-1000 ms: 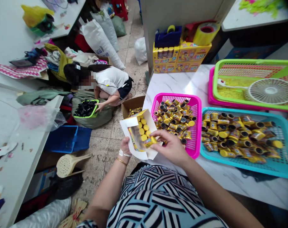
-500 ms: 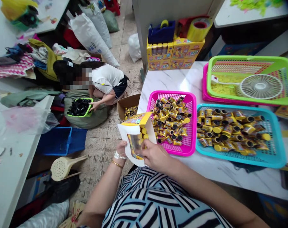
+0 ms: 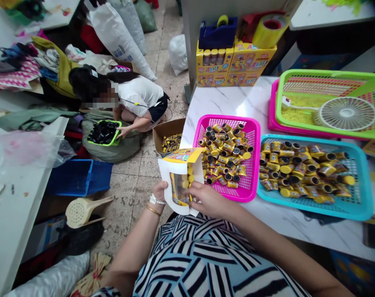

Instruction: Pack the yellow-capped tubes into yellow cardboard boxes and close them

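Note:
An opened display box [image 3: 179,173] of white and yellow card, with a clear window, is tilted in front of my body. Small yellow-capped cylinders [image 3: 189,179] stand in rows inside it. My left hand [image 3: 159,192], with a pearl bracelet and a bangle at the wrist, grips the box's left side. The fingers of my right hand [image 3: 207,200] are curled in at the box's open side by the yellow caps; what they pinch is hidden. Just beyond, a pink basket [image 3: 258,165] holds many small yellow-and-black cylinders.
To the right lie a blue basket [image 3: 365,198] of similar cylinders and a green basket [image 3: 329,75] with a white fan [image 3: 351,113]. Stacked yellow boxes [image 3: 243,66] carry tape dispensers. On the left, a person [image 3: 140,97] crouches by a small green basket [image 3: 114,142] of black parts.
The view has shifted slightly, so the box and my hands appear a little further right. My right hand's fingers stay at the box's open side, and my left hand keeps its grip.

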The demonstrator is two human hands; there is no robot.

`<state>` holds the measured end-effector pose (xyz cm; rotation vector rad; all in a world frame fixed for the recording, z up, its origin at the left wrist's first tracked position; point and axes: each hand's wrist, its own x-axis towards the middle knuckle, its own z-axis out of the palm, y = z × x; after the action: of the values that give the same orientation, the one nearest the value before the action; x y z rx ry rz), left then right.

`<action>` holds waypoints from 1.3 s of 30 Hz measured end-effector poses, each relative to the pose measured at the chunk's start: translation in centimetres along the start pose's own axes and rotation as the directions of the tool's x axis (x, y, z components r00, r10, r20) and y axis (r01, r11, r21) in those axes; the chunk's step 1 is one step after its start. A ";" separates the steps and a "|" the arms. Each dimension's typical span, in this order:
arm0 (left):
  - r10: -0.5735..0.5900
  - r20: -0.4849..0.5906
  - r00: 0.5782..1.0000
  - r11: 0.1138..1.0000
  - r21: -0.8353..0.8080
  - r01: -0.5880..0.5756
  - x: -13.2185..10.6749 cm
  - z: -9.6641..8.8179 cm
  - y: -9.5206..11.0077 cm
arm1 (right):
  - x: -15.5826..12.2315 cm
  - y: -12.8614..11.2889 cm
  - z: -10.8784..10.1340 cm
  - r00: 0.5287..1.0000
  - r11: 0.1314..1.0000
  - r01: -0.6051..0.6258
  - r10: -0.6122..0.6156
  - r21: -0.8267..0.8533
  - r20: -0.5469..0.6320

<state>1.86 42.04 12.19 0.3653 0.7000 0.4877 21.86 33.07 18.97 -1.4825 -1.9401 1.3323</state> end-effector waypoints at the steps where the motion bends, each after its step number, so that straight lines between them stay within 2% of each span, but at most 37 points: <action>1: 0.009 -0.010 1.000 1.000 -0.005 -0.009 0.0 -0.1 -0.1 | -0.1 0.0 0.0 1.000 1.000 -0.007 0.007 0.005 -0.007; 7: 0.021 -0.018 1.000 1.000 -0.014 -0.021 -0.3 -1.0 -0.5 | -0.3 -0.5 0.5 0.997 0.990 -0.076 0.074 -0.118 -0.017; 9: 0.026 -0.029 0.999 0.999 -0.024 -0.026 -0.3 -1.1 -0.6 | -0.4 -0.6 0.8 0.998 0.987 -0.062 0.061 -0.151 -0.007; 12: 0.032 -0.054 0.998 0.999 -0.034 -0.034 -0.4 -1.0 -0.6 | -0.5 -0.5 1.0 0.998 0.993 -0.045 0.041 -0.106 -0.040; 15: 0.031 -0.036 0.999 0.999 -0.040 -0.033 -0.7 -0.7 -0.9 | -0.7 -0.2 1.0 0.986 0.998 -0.053 0.050 -0.014 -0.158; 18: -0.007 0.041 0.999 0.998 -0.059 0.009 -1.3 -0.2 -1.6 | -0.6 -0.2 1.4 0.974 0.998 0.062 -0.065 -0.020 -0.216; 21: -0.072 0.143 0.987 0.993 -0.084 0.085 -2.1 0.2 -2.4 | -0.6 -0.5 2.1 0.955 0.973 0.220 -0.230 -0.075 -0.189; 24: -0.080 0.220 0.972 0.985 -0.134 0.111 -2.5 0.0 -2.4 | -1.1 -0.4 1.7 0.937 0.965 0.258 -0.260 -0.042 -0.235; 26: -0.047 0.255 0.966 0.979 -0.179 0.095 -2.4 -0.5 -1.9 | -1.7 0.6 0.5 0.906 0.986 0.164 -0.150 0.002 -0.396; 27: -0.027 0.271 0.962 0.976 -0.201 0.084 -2.3 -0.8 -1.6 | -1.9 1.4 -0.3 0.867 0.997 0.074 -0.065 -0.001 -0.494; 29: 0.008 0.288 0.958 0.968 -0.241 0.064 -2.2 -1.5 -1.0 | -2.1 3.4 -2.1 0.765 0.974 -0.216 0.129 -0.063 -0.631; 30: 0.023 0.287 0.958 0.964 -0.259 0.055 -2.1 -1.8 -0.7 | -1.9 4.4 -2.9 0.744 0.913 -0.386 0.224 -0.132 -0.629; 31: 0.035 0.278 0.960 0.960 -0.275 0.045 -2.0 -2.0 -0.5 | -1.5 5.3 -3.4 0.752 0.821 -0.523 0.318 -0.229 -0.577; 32: 0.049 0.265 0.963 0.956 -0.293 0.032 -2.0 -2.1 -0.4 | -1.0 6.0 -3.7 0.768 0.722 -0.602 0.407 -0.341 -0.494; 33: 0.061 0.251 0.966 0.951 -0.308 0.020 -2.1 -2.1 -0.3 | -0.5 6.5 -3.7 0.781 0.643 -0.623 0.479 -0.446 -0.401; 35: 0.097 0.233 0.968 0.942 -0.335 -0.014 -2.3 -2.0 -0.1 | 0.7 6.8 -2.9 0.790 0.563 -0.589 0.551 -0.579 -0.268; 39: 0.177 0.236 0.956 0.927 -0.365 -0.082 -3.1 -1.4 0.3 | 2.3 6.3 -0.8 0.772 0.498 -0.578 0.590 -0.647 -0.236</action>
<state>-1.29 40.84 12.96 0.1341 0.3179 0.6656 25.04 35.55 13.49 -2.7131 -2.1515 0.7925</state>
